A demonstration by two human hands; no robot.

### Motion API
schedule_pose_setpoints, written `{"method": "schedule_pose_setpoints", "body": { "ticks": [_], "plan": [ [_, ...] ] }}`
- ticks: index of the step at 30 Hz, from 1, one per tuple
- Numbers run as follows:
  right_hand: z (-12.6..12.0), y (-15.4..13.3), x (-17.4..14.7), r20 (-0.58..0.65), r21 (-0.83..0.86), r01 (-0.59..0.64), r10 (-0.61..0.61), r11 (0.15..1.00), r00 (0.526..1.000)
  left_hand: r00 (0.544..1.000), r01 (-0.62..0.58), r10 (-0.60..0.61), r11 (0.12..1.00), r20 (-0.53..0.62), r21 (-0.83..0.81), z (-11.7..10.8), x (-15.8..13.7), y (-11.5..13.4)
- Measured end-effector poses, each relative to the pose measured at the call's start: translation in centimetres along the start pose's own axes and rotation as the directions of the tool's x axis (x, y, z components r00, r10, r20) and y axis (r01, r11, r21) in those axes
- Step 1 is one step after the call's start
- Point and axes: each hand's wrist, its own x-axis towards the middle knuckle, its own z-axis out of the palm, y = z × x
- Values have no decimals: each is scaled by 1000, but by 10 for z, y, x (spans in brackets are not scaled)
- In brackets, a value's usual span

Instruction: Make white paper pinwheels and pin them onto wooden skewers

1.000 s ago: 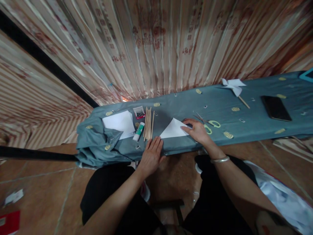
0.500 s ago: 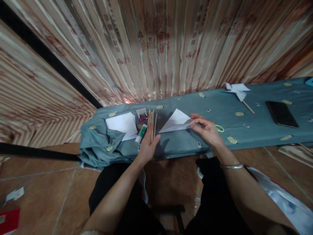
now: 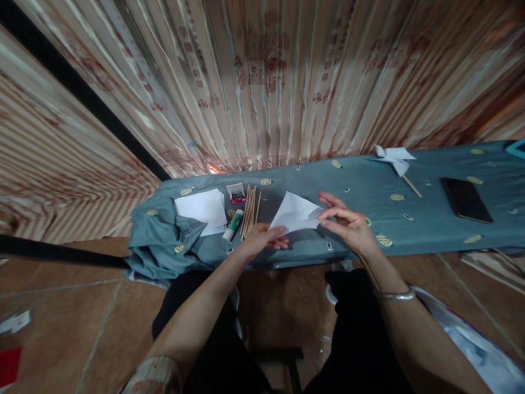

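A white sheet of paper (image 3: 296, 212) is held between my two hands above the blue-green cloth (image 3: 303, 257). My left hand (image 3: 266, 238) pinches its lower left corner, thumb on top and fingers beneath. At the right corner, my right hand (image 3: 343, 220) grips the paper between thumb and fingertips. Just left of the sheet lie several thin wooden sticks (image 3: 249, 210), close beyond my left hand. Beside them are a green and white glue stick (image 3: 233, 225) and a small open box of dark pins or beads (image 3: 235, 194).
A stack of white paper (image 3: 200, 209) lies on the left of the cloth. Toward the right rear rests a paper pinwheel (image 3: 396, 158) on a stick, and a dark phone (image 3: 466, 200) lies right of it. A patterned curtain (image 3: 262, 82) hangs behind.
My left hand has left the wooden sticks, moved right and taken hold of the paper's left corner. The paper, held throughout by my right hand, has tilted and lost its sharp triangular look.
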Motion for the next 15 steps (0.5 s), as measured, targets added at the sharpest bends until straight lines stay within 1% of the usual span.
{"method": "schedule_pose_setpoints", "body": {
  "ticks": [4,6,9,12,14,15],
  "plan": [
    [-5,0,-3,-4,4,9,-9,1000,1000,997,-57,60,997,-57,51,3,5,-3],
    [-9,0,-4,6,-2,14,-14,1000,1000,995,-66,70,996,-71,52,4,6,-2],
    [-13,0,-6,32,-47,16,-14,999,999,989,-70,72,997,-133,20,4,9,1],
    [-16,3,-8,44,-117,12,-7,993,999,972,-112,103,993,-213,-28,4,12,2],
    [-14,7,-8,19,-160,11,-8,987,1000,960,-140,121,989,-253,-55,4,14,1],
    [-12,10,-8,-20,-177,6,-10,984,1000,953,-152,129,986,-275,-65,5,15,0]
  ]
}}
